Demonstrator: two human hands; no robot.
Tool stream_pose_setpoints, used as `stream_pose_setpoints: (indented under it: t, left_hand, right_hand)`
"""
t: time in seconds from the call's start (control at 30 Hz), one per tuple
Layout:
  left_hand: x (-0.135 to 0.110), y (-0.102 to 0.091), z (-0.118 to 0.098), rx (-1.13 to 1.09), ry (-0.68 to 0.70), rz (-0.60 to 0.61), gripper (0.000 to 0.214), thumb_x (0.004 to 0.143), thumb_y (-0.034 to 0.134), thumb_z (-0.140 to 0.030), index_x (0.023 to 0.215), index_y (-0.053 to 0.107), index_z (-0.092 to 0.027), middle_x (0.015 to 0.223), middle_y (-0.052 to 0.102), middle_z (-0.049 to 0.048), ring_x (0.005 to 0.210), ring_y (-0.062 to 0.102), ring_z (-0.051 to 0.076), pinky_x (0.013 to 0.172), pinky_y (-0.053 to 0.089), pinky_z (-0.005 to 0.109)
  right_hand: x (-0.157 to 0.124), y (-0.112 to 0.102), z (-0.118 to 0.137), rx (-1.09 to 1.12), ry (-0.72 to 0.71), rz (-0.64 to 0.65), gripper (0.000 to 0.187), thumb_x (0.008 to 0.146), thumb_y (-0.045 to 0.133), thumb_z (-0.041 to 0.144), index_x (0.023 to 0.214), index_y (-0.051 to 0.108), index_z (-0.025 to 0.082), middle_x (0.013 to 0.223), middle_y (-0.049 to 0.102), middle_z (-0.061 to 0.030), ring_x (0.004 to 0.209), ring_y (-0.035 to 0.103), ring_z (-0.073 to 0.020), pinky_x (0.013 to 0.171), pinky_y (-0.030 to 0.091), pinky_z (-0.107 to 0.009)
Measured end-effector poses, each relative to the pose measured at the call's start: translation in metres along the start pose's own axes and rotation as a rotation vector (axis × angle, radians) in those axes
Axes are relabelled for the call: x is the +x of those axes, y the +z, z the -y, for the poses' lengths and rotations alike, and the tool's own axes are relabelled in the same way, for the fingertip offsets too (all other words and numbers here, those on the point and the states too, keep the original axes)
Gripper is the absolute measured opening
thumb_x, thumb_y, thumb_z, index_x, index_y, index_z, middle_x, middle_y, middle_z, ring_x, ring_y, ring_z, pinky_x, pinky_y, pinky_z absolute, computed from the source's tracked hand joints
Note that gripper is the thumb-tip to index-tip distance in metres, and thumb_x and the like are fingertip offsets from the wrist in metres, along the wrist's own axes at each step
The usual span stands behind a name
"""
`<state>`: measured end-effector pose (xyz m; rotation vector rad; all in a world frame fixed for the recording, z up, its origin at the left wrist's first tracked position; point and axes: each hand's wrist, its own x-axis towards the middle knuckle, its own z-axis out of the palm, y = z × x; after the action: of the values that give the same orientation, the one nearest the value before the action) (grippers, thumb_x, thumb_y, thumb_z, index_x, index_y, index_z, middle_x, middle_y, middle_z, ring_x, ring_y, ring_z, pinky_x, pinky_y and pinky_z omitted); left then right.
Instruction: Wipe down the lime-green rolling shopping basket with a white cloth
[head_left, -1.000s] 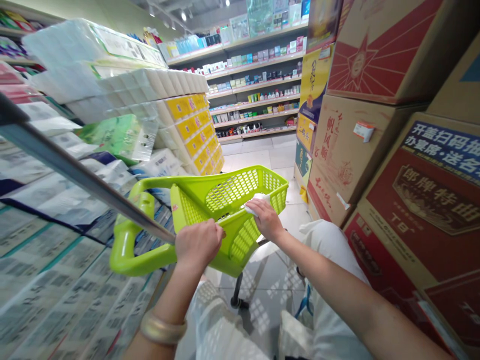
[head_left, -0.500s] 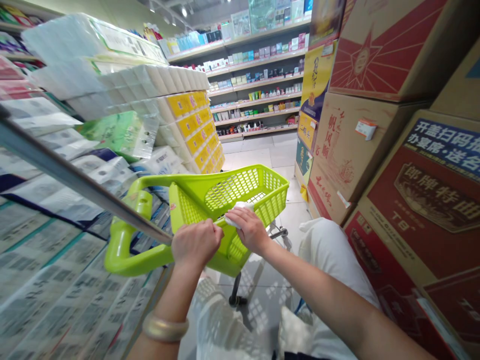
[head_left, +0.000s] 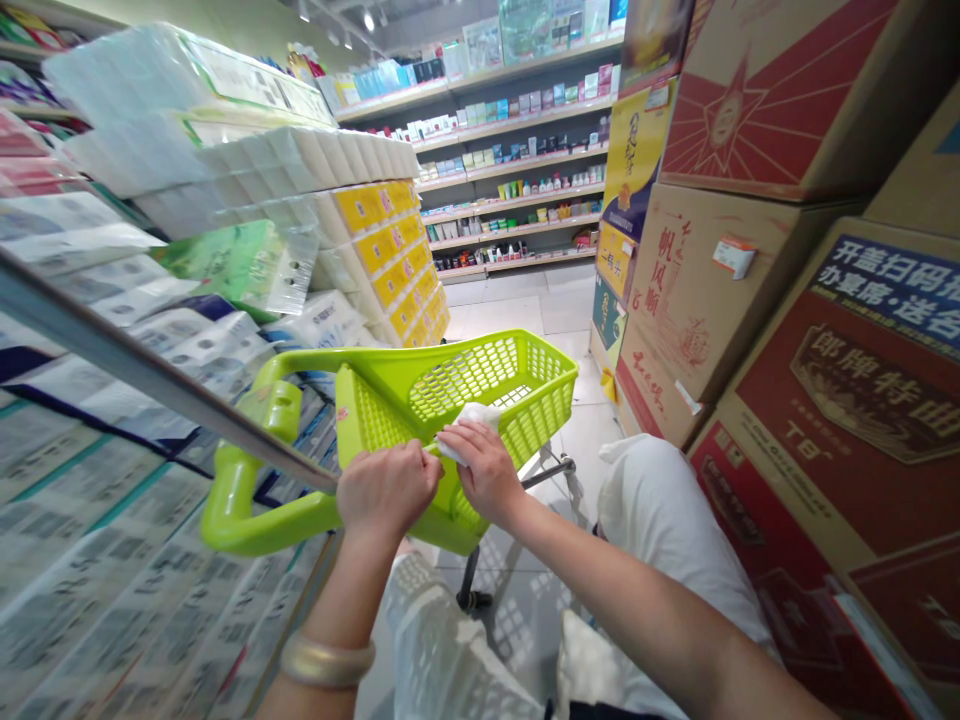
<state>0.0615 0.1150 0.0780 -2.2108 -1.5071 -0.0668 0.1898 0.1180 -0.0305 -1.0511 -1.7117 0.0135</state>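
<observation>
A lime-green plastic shopping cart [head_left: 450, 520] stands tilted in front of my knees, its slotted basket pointing up the aisle. My left hand [head_left: 388, 490] is a fist on the near rim of the basket, beside the looped handle. A grey pole [head_left: 165, 375] slants from the upper left down to this fist; I cannot tell whether the fingers also hold it. My right hand [head_left: 484, 468] presses a crumpled white wipe [head_left: 474, 418] onto the near rim, just right of the left fist. The fingers lie over the wipe and hide part of it.
Packs of tissue and toilet paper [head_left: 217, 340] are stacked close on the left. Cardboard cartons [head_left: 690, 290] rise on the right beside my white-trousered knee [head_left: 660, 510]. Shelves with small boxed goods [head_left: 517, 160] stand across the far end, beyond pale floor tiles [head_left: 555, 300].
My right hand has slid the wipe slightly left and nearer along the rim, towards my left fist. The fist, the pole and the cart's handle have shifted slightly left.
</observation>
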Motion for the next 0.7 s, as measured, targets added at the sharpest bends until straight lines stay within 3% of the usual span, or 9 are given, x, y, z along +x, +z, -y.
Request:
stream_pose_setpoints:
  t: [0.13, 0.3, 0.4, 0.57, 0.7]
  left_hand:
    - [-0.002, -0.002, 0.003, -0.030, -0.014, 0.021, 0.043, 0.086, 0.031, -0.030, 0.075, 0.070, -0.016, 0.076, 0.073, 0.0144, 0.073, 0.068, 0.028, 0.067, 0.042, 0.036]
    - [-0.003, -0.002, 0.001, -0.039, -0.038, 0.027, 0.044, 0.086, 0.030, -0.030, 0.074, 0.070, -0.016, 0.075, 0.073, 0.0142, 0.071, 0.068, 0.028, 0.066, 0.041, 0.036]
    - [-0.002, -0.001, -0.002, -0.026, -0.029, 0.012, 0.045, 0.087, 0.029, -0.030, 0.074, 0.070, -0.017, 0.072, 0.072, 0.0139, 0.071, 0.068, 0.029, 0.065, 0.042, 0.037]
    - [-0.002, 0.000, -0.005, -0.014, 0.006, -0.019, 0.045, 0.087, 0.028, -0.028, 0.074, 0.069, -0.016, 0.071, 0.072, 0.0143, 0.072, 0.069, 0.029, 0.066, 0.042, 0.037]
    - [-0.004, -0.002, -0.003, -0.016, 0.006, -0.018, 0.045, 0.087, 0.028, -0.028, 0.074, 0.070, -0.016, 0.071, 0.072, 0.0140, 0.071, 0.069, 0.029, 0.066, 0.043, 0.036]
  right_hand:
    - [-0.001, -0.023, -0.028, -0.058, -0.044, 0.066, 0.046, 0.087, 0.041, 0.010, 0.129, 0.056, 0.021, 0.127, 0.061, -0.0056, 0.125, 0.049, -0.0189, 0.111, 0.036, -0.041]
    - [-0.007, -0.044, -0.065, -0.159, 0.111, -0.029, 0.047, 0.083, 0.041, 0.006, 0.123, 0.061, 0.021, 0.122, 0.064, -0.0066, 0.124, 0.050, -0.0214, 0.111, 0.036, -0.045]
    - [-0.008, -0.030, -0.050, -0.127, 0.178, -0.085, 0.048, 0.081, 0.042, 0.005, 0.123, 0.061, 0.020, 0.122, 0.064, -0.0072, 0.126, 0.048, -0.0223, 0.112, 0.034, -0.046]
    - [-0.004, -0.003, -0.004, 0.003, 0.062, -0.036, 0.048, 0.085, 0.042, 0.009, 0.130, 0.055, 0.020, 0.129, 0.060, -0.0058, 0.129, 0.045, -0.0202, 0.114, 0.032, -0.043]
    - [-0.004, -0.016, -0.014, -0.009, -0.038, 0.038, 0.046, 0.088, 0.042, 0.010, 0.131, 0.054, 0.022, 0.130, 0.060, -0.0049, 0.127, 0.048, -0.0183, 0.112, 0.035, -0.040]
